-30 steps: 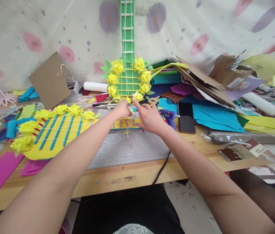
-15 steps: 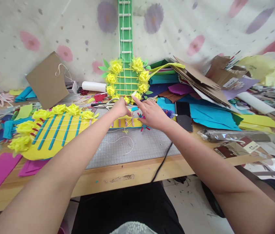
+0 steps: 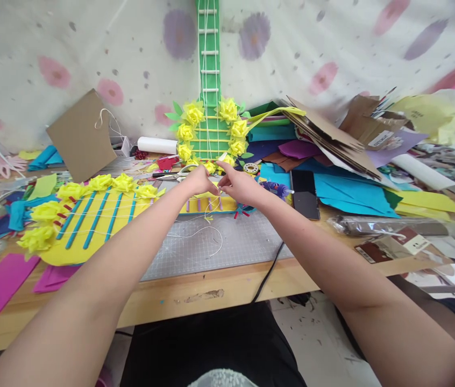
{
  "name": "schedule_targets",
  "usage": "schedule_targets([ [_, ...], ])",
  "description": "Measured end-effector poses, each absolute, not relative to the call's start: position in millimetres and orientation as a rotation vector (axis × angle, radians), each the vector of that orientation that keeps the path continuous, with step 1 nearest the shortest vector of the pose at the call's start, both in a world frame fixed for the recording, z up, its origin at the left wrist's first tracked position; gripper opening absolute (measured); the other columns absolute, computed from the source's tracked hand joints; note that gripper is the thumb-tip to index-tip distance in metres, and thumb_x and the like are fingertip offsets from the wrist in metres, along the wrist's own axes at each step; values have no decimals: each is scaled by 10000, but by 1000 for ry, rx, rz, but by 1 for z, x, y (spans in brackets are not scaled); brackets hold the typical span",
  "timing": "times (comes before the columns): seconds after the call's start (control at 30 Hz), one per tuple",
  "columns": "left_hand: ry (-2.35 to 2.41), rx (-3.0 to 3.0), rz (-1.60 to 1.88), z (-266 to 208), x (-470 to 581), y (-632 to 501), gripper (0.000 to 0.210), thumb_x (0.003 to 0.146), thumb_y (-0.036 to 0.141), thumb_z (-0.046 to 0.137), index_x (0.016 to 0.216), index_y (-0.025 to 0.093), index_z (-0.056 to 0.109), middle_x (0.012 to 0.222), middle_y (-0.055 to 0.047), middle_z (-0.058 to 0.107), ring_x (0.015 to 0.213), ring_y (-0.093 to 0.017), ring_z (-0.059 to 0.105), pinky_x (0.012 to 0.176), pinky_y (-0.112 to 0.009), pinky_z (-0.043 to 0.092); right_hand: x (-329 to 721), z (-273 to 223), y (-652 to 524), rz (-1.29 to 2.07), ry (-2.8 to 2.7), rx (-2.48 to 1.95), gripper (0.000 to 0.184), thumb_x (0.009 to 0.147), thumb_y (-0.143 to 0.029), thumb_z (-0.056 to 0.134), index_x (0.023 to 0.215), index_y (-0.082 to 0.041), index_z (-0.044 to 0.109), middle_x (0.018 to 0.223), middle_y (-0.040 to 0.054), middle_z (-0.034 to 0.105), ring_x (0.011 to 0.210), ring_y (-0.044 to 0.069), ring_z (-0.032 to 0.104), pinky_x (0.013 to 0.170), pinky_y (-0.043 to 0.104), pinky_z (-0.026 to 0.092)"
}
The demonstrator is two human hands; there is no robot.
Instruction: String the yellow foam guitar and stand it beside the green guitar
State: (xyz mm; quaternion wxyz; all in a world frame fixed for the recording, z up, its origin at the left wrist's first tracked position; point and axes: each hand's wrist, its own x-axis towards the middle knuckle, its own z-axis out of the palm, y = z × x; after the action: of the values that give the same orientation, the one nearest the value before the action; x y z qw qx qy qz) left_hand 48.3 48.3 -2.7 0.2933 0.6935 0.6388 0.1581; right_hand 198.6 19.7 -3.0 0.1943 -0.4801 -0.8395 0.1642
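Observation:
A yellow craft guitar (image 3: 74, 251) lies across the table, with blue strips on its body and paper roses along its edge. White string (image 3: 221, 244) runs over it, and a loose tail curls onto the grey cutting mat (image 3: 187, 258). Above the guitar's neck, my left hand (image 3: 201, 181) is closed in a pinch on the string. Close beside it, my right hand (image 3: 241, 185) pinches at the same string, its index finger raised. The fingertips nearly meet, and the exact grip is partly hidden. Red and blue pieces (image 3: 243, 209) show at the neck's end, below my right hand.
A green craft guitar (image 3: 210, 97) with yellow roses leans on the wall behind. Right of my hands are a glue gun (image 3: 278, 189) and a black phone (image 3: 305, 193). Cardboard (image 3: 328, 129) and blue paper (image 3: 348, 193) pile up right. Scissors (image 3: 171, 174) lie behind my left hand.
My right hand has moved slightly left and closed in beside my left hand, its fingers drawing together at the string. My left hand stays almost in place. The view has shifted a little.

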Motion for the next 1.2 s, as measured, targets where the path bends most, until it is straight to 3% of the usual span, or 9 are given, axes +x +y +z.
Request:
schedule_targets([
  [0.27,1389,1712,457,1,41,41,735,454,210,787,1061,177,375,901,-59,676,896,-209,622,789,-325,421,197,0,26,482,-2347,-1351,660,733,-56,485,1359,-173,313,854,28,699,742,166,629,649,265,449],
  [0.4,1400,1665,525,5,33,40,535,597,338,706,1026,187,423,1016,-79,663,995,-202,597,838,-323,406,198,7,27,460,-2400,-1353,633,746,-58,480,1347,-169,319,830,24,698,738,163,627,650,259,441],
  [0.5,1407,1632,545,5,30,37,439,656,310,651,1027,186,450,990,-75,676,1007,-201,597,862,-333,402,198,10,27,452,-2445,-1359,627,747,-54,466,1345,-162,316,829,28,698,752,165,623,662,260,437],
  [0.7,1302,1663,558,-4,32,36,530,597,211,704,1049,162,432,909,-85,686,890,-205,636,778,-330,451,196,10,28,406,-2489,-1443,602,754,-71,442,1340,-133,321,896,64,694,804,189,612,685,279,420],
  [1.0,1368,1837,615,-12,38,41,514,564,165,723,972,198,412,689,26,645,735,-182,629,734,-332,441,192,16,20,472,-2481,-1479,576,755,-88,432,1320,-147,340,945,75,675,792,179,599,680,274,409],
  [1.2,1674,1945,517,-1,43,33,506,509,180,742,893,200,413,767,-17,646,839,-225,599,740,-337,417,192,11,19,513,-2451,-1485,565,767,-94,431,1322,-152,343,945,66,677,808,180,603,692,278,422],
])
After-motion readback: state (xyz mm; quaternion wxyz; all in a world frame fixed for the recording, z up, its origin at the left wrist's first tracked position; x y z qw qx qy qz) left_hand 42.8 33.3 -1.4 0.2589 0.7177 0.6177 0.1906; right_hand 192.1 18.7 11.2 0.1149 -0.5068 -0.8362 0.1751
